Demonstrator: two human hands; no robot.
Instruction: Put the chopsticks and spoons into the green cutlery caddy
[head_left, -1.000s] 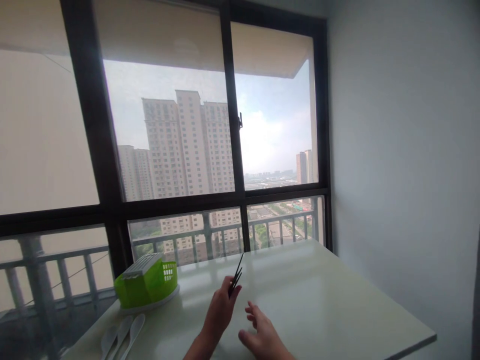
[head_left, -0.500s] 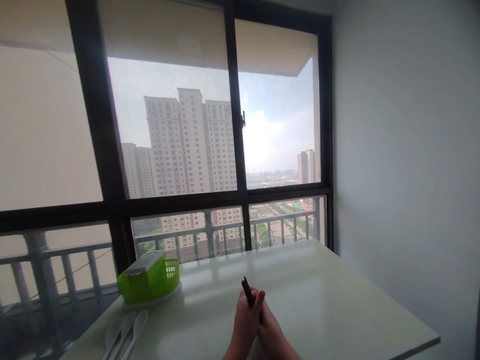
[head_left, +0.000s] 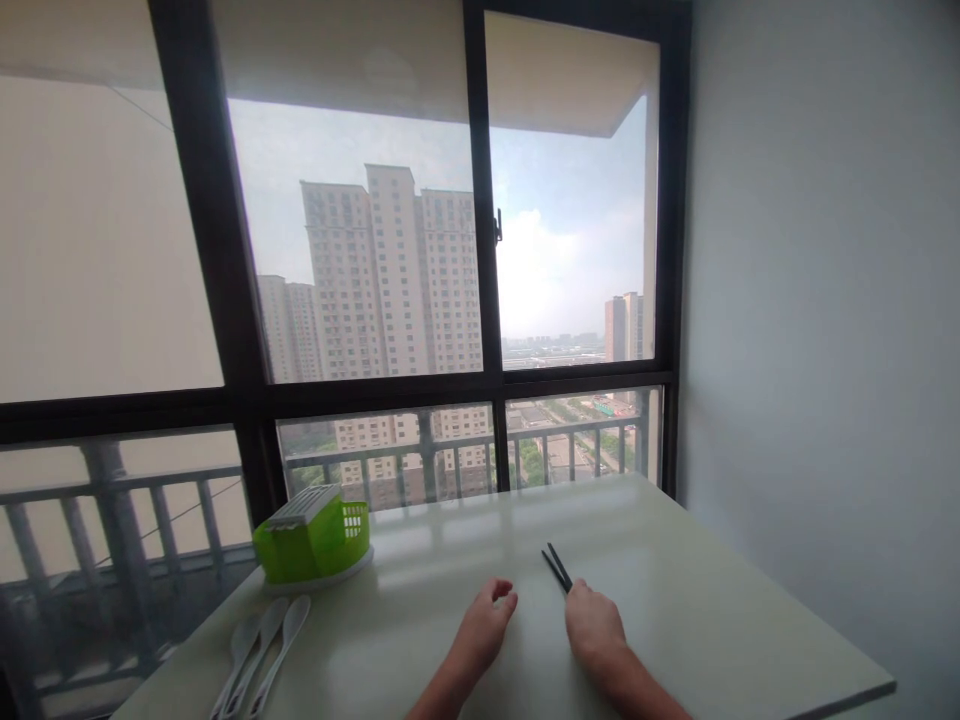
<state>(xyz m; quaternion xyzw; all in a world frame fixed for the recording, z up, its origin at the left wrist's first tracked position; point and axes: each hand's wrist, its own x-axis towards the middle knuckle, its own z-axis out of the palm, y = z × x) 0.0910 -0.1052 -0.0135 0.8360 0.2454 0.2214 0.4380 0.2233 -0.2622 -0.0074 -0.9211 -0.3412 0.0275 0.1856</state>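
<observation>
A pair of dark chopsticks (head_left: pixel 556 569) sticks out from my right hand (head_left: pixel 595 622), which is closed around their near part. Their far tips point forward and left, slightly apart. My left hand (head_left: pixel 487 617) is above the table to the left, apart from the chopsticks. Its fingers are loosely curled, with a small gap between thumb and fingers and nothing visible in between.
On the table's left side is a bright green holder (head_left: pixel 307 545) with a grey slotted part and a pale base. Three white spoons (head_left: pixel 264 650) lie in front of it. The pale glossy table (head_left: pixel 712 620) meets a window (head_left: pixel 375 385) and a wall (head_left: pixel 817 350).
My hands were together around the chopsticks and are now apart. My right hand has moved right with the chopsticks; my left hand has let go. The view has shifted slightly.
</observation>
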